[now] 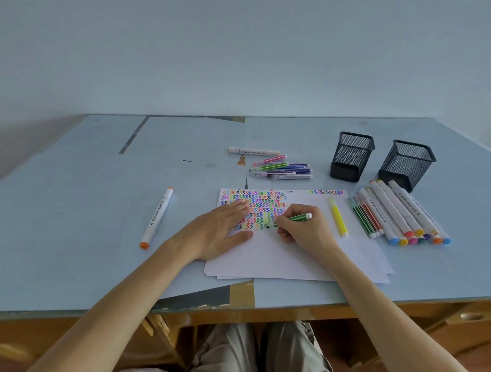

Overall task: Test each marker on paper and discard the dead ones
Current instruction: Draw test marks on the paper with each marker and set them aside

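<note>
A pale blue table (pixel 69 206) stands against a plain wall. On it lies a stack of paper (pixel 291 258), its far left part filled with rows of coloured squiggles (pixel 254 206). The left hand (pixel 220 229) rests flat on the paper, fingers straight and close together. The right hand (pixel 301 227) pinches a green marker (pixel 296 217), fingers curled round it, tip down on the sheet. A yellow marker (pixel 338 218) lies on the paper's right part. More markers (pixel 397 215) lie in a row right of the sheet, near two black mesh cups (pixel 352 156). Another bunch (pixel 281 169) lies beyond the paper. An orange marker (pixel 156 218) lies alone at left
</note>
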